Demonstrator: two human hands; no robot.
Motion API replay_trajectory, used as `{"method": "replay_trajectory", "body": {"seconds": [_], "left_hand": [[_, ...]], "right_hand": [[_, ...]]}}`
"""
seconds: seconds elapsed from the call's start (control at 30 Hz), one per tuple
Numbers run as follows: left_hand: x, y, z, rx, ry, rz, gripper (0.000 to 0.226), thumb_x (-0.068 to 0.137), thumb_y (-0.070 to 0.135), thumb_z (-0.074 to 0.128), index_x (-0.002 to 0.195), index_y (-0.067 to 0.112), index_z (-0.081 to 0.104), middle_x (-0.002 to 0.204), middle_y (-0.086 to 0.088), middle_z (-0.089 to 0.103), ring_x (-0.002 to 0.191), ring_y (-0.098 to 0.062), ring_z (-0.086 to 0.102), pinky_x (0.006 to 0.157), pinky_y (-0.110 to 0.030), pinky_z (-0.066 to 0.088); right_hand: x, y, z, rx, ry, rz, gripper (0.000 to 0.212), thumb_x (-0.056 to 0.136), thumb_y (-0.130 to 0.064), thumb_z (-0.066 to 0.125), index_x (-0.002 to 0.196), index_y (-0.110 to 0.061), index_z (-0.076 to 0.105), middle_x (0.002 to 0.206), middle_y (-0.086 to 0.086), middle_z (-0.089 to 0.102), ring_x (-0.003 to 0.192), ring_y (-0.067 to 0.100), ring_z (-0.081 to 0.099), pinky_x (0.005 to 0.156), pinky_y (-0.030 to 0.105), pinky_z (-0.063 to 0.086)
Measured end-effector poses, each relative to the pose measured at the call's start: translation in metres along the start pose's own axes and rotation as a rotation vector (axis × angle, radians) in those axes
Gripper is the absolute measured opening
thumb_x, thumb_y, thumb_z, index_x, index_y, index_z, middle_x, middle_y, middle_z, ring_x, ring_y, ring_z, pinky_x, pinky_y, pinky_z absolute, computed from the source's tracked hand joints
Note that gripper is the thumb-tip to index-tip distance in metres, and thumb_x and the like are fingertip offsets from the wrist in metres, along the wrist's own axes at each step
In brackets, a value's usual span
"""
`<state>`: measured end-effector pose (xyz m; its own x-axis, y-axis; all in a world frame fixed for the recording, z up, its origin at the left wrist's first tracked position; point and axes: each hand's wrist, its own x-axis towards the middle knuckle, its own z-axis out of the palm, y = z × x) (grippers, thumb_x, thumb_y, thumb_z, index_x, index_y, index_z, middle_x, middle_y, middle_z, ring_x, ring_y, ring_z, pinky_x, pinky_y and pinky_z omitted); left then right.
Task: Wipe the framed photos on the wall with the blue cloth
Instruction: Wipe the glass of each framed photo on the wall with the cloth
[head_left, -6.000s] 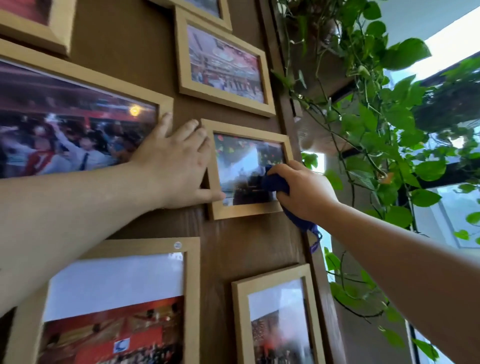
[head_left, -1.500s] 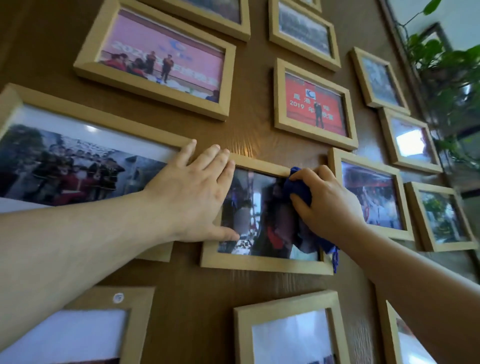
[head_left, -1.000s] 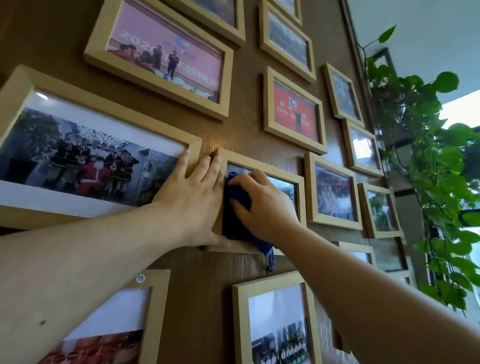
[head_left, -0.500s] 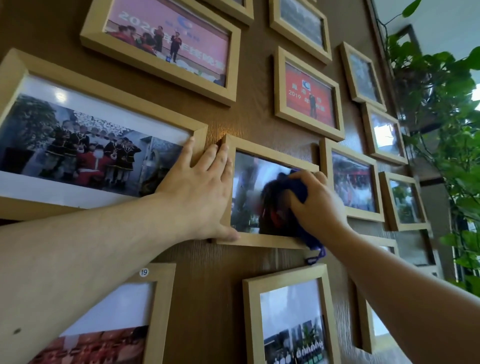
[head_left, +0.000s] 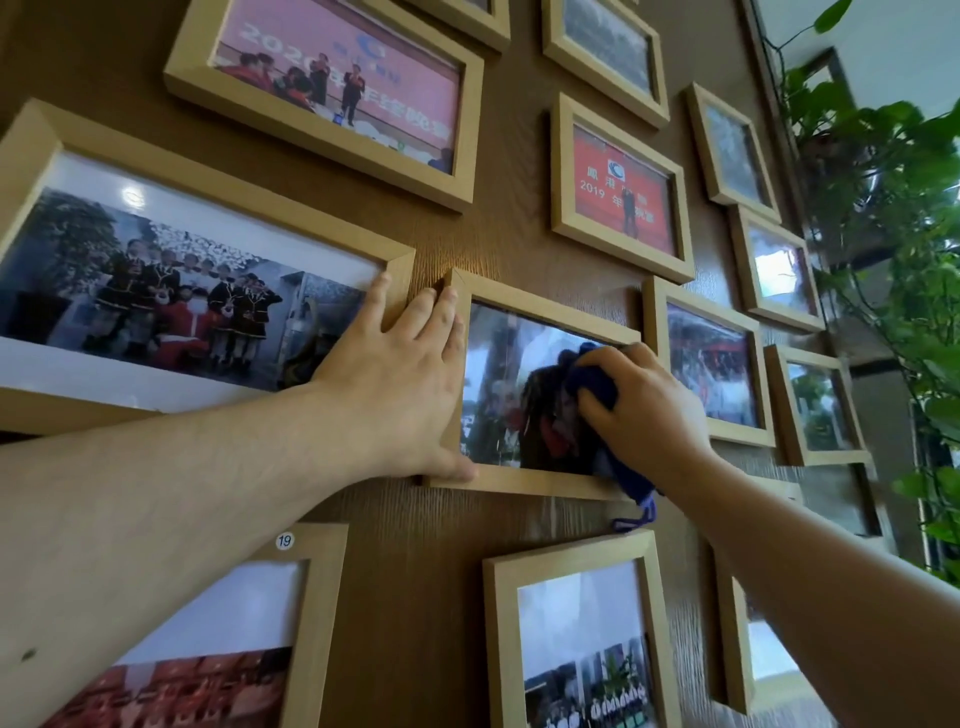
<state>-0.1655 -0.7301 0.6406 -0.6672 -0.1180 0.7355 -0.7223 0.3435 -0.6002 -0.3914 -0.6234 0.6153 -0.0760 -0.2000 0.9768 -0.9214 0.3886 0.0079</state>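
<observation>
At centre of the picture, a wood-framed photo hangs on the brown wall, long axis horizontal but tilted, its right end lower. Left hand, fingers spread flat, presses the photo's left edge (thumb along the bottom rail). Right hand, fingers curled closed around a bunched blue cloth, holds it against the glass at the right half; a tail of cloth hangs below the lower right corner. Other frames surround it, including a red photo at upper right. Plant at far right.
</observation>
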Motion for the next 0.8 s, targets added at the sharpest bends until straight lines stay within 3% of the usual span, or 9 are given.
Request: {"method": "replay_trajectory", "body": {"seconds": [0.07,0.2,0.33,0.47,0.53,0.63,0.8], "left_hand": [[0.0,0.0,0.0,-0.001,-0.004,-0.003,0.131,0.064,0.093,0.03,0.148,0.0,-0.01,0.158,-0.023,-0.016,0.147,-0.034,-0.008,0.115,-0.063,0.002],[0.001,0.001,-0.001,0.003,-0.019,-0.003,0.131,0.064,0.093,0.031,0.148,0.0,-0.01,0.157,-0.023,-0.018,0.147,-0.034,-0.01,0.115,-0.063,0.002],[0.0,0.001,-0.001,0.001,-0.015,-0.017,0.131,0.064,0.092,0.032,0.148,0.001,-0.009,0.158,-0.023,-0.017,0.147,-0.033,-0.01,0.115,-0.062,0.001],[0.0,0.002,-0.002,0.001,-0.018,-0.019,0.131,0.064,0.092,0.034,0.148,0.0,-0.008,0.158,-0.023,-0.015,0.147,-0.033,-0.008,0.115,-0.062,0.003],[0.0,0.003,-0.003,0.01,-0.021,-0.021,0.131,0.065,0.092,0.033,0.147,0.0,-0.009,0.158,-0.023,-0.015,0.147,-0.033,-0.007,0.115,-0.062,0.004],[0.0,0.003,-0.004,0.022,-0.038,-0.026,0.132,0.064,0.093,0.03,0.147,0.0,-0.011,0.158,-0.023,-0.018,0.147,-0.033,-0.009,0.116,-0.062,0.004],[0.0,0.004,-0.007,0.051,-0.074,-0.028,0.132,0.064,0.093,0.029,0.146,0.0,-0.013,0.157,-0.022,-0.019,0.147,-0.033,-0.011,0.116,-0.061,0.004]], "right_hand": [[0.008,0.006,-0.001,0.012,0.004,0.089,0.032,0.088,-0.04,0.053,0.119,-0.034,0.049,0.108,-0.001,0.051,0.079,0.018,0.051,0.059,0.034,0.046],[0.023,-0.011,-0.002,0.091,0.041,0.074,0.031,0.089,-0.039,0.053,0.119,-0.036,0.048,0.106,-0.005,0.05,0.076,0.011,0.048,0.054,0.024,0.036],[0.015,-0.056,-0.002,0.171,0.006,-0.152,0.033,0.089,-0.038,0.053,0.121,-0.035,0.047,0.112,-0.007,0.046,0.081,0.008,0.048,0.058,0.017,0.036],[-0.012,-0.075,0.003,0.129,-0.031,-0.379,0.037,0.086,-0.037,0.056,0.121,-0.027,0.053,0.111,0.001,0.051,0.081,0.016,0.054,0.057,0.027,0.046],[-0.02,-0.065,0.002,0.097,-0.067,-0.456,0.036,0.085,-0.037,0.056,0.12,-0.027,0.054,0.112,0.003,0.052,0.08,0.017,0.055,0.057,0.03,0.047],[-0.026,-0.038,-0.002,0.022,-0.128,-0.518,0.034,0.086,-0.041,0.053,0.119,-0.03,0.054,0.11,0.001,0.052,0.076,0.012,0.049,0.057,0.023,0.039],[-0.033,0.014,-0.011,-0.107,-0.214,-0.434,0.035,0.083,-0.042,0.053,0.116,-0.032,0.055,0.106,0.0,0.053,0.071,0.012,0.049,0.053,0.023,0.039]]}}
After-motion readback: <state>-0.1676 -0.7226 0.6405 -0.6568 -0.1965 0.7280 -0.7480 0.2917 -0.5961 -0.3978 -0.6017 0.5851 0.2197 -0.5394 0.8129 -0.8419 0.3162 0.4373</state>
